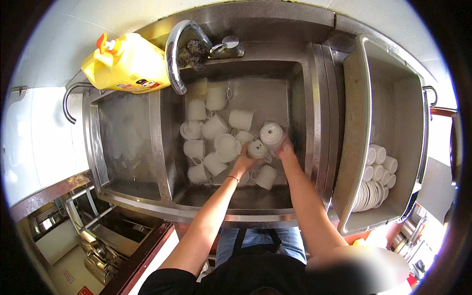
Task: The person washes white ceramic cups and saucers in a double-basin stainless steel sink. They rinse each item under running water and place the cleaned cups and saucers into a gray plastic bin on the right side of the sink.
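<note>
In the water of the middle steel sink basin [258, 73], my left hand [244, 161] grips a small white lidded cup [258, 148], its dark-marked top facing up. Close to its right, a larger white lidded mug [272, 133] is in my right hand [285, 148], which wraps its right side. The two vessels are nearly touching. Several white mugs lie on their sides to the left, among them a mug [215, 127] and a mug [194, 149]. Round white lids or small dishes [225, 143] sit beside my left fingers. Another mug [266, 177] lies below my hands.
A grey plastic tub [391, 92] at the right holds white cups [378, 155] and a row of stacked saucers [368, 197]. A curved faucet [173, 55], a steel-wool scourer [194, 53] and a yellow detergent jug [129, 64] stand behind. The left basin [125, 129] contains cloudy water.
</note>
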### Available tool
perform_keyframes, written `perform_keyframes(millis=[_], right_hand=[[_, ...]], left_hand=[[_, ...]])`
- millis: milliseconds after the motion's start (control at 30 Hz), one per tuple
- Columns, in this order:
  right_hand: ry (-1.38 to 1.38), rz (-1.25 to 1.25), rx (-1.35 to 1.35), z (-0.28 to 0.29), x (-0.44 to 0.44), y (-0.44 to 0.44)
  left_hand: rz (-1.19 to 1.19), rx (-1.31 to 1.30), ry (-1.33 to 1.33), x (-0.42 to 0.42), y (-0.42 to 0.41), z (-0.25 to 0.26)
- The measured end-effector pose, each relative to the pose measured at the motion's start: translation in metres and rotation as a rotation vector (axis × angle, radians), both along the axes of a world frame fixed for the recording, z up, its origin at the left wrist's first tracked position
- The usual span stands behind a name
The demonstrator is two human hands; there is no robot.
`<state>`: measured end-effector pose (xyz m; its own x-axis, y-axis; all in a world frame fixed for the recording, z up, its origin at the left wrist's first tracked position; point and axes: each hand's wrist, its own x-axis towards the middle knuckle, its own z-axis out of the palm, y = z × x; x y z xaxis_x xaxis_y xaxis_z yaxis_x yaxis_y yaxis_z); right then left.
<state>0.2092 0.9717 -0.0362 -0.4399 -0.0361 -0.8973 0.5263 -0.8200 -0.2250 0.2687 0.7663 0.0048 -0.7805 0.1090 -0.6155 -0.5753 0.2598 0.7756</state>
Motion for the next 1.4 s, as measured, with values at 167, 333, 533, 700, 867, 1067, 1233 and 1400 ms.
perform_keyframes(millis=[167, 333, 533, 700, 867, 1067, 1233, 1400], right_hand=[[0.108, -0.084, -0.108, 0.055, 0.009, 0.002], [0.131, -0.107, -0.163, 0.107, 0.014, -0.003], [0.242, -0.044, -0.573, 0.152, 0.031, -0.011], [0.079, -0.055, -0.672, 0.196, 0.03, -0.042], [0.15, 0.099, -0.645, 0.139, 0.045, -0.065], [0.103, 0.32, -0.106, 0.246, 0.034, -0.061], [0.734, 0.542, 0.676, 0.294, 0.054, -0.046], [0.799, 0.771, 1.2, 0.374, 0.063, -0.014]], left_hand=[[-0.281, -0.259, -0.219, -0.036, 0.005, 0.097], [0.03, -0.195, 0.222, -0.015, 0.003, 0.082], [0.374, 0.621, -0.252, -0.039, 0.015, 0.168], [0.439, 0.724, -0.158, -0.05, 0.025, 0.219], [0.502, 0.411, 0.051, -0.052, 0.028, 0.213], [0.549, 0.4, -0.295, -0.054, -0.001, 0.231], [0.629, 0.518, -0.795, -0.047, -0.007, 0.214], [0.31, 0.845, -0.457, -0.031, -0.002, 0.226]])
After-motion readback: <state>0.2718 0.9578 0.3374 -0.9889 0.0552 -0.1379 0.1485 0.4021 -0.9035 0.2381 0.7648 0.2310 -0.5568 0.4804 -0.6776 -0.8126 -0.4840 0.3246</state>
